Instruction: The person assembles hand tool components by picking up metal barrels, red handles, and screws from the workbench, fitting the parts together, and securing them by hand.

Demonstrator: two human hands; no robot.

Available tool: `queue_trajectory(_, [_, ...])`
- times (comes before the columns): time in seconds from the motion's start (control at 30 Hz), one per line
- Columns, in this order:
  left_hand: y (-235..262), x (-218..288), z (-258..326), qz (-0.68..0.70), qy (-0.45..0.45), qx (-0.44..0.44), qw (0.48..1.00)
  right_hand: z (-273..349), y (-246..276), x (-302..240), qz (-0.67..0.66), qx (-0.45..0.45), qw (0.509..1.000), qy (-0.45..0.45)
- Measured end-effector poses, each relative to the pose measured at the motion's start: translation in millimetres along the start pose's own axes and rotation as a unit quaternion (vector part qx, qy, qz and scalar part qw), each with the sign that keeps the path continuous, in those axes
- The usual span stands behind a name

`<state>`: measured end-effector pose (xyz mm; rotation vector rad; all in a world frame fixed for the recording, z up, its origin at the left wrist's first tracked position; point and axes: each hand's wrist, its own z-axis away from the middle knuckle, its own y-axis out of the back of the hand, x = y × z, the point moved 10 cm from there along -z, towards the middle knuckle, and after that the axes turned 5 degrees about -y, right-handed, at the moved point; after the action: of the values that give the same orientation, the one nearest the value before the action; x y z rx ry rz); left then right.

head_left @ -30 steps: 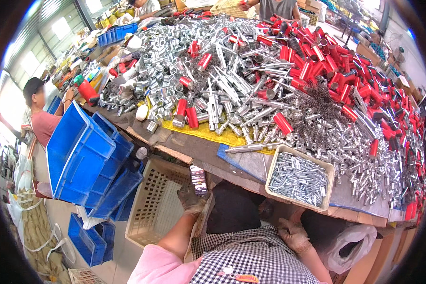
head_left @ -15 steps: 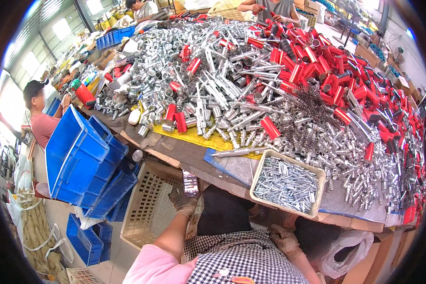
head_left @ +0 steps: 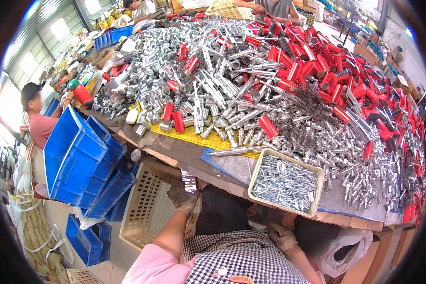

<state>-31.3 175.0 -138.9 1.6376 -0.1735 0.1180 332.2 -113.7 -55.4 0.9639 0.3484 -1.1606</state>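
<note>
My left hand (head_left: 184, 200), in a dirty work glove, is closed around a phone (head_left: 189, 182) with a lit screen, beside the table's front edge. Under that forearm stands a cream plastic crate (head_left: 144, 208) with slotted walls. My right hand (head_left: 284, 239), gloved too, rests at my lap against the checked apron (head_left: 244, 255). Its fingers are loosely bent and apart, with nothing seen in them. Closest to it on the table is a cream tray (head_left: 254, 191) of small metal pins (head_left: 286, 182).
A big heap of metal sleeves and rods (head_left: 208, 90) and red tubes (head_left: 338, 80) covers the table. Stacked blue bins (head_left: 75, 156) stand at the left, near a person in pink (head_left: 42, 128). A white plastic bag (head_left: 348, 251) hangs at the lower right. Others work across the table.
My view has shifted slightly, so the heap and tray sit a little further left. Both my hands keep their places, the left one still with the phone. The person at the left has moved an arm.
</note>
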Motion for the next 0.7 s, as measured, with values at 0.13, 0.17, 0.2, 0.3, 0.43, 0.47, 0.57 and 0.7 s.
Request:
queue_trajectory(0.13, [-11, -10, 1, 0.036, -0.012, -0.017, 0.999, 0, 1, -4, 0.026, 0.008, 1.0, -0.002])
queue_trajectory(0.17, [-11, -10, 1, 0.036, -0.012, -0.017, 0.999, 0, 0, -4, 0.025, 0.005, 1.0, -0.004])
queue_trajectory(0.2, [-13, -11, 2, 0.027, -0.007, -0.033, 0.999, -3, -2, 2, 0.026, 0.005, 1.0, -0.004])
queue_trajectory(0.3, [1, 11, -1, -0.012, -0.021, -0.068, 0.997, -11, -8, 26, -0.001, -0.014, 1.0, -0.011])
queue_trajectory(0.43, [0, 9, 0, -0.049, -0.023, -0.071, 0.996, -11, -11, 21, 0.028, -0.032, 0.999, -0.013])
queue_trajectory(0.47, [1, 11, 0, -0.047, -0.025, -0.072, 0.996, -10, -11, 20, 0.033, -0.035, 0.999, -0.024])
queue_trajectory(0.57, [-14, 0, 4, -0.046, -0.003, -0.124, 0.991, -3, -7, 2, 0.031, -0.027, 0.999, -0.014])
queue_trajectory(0.7, [-4, 3, 5, 0.003, -0.008, -0.042, 0.999, -1, -3, 5, 0.034, -0.009, 0.999, -0.006])
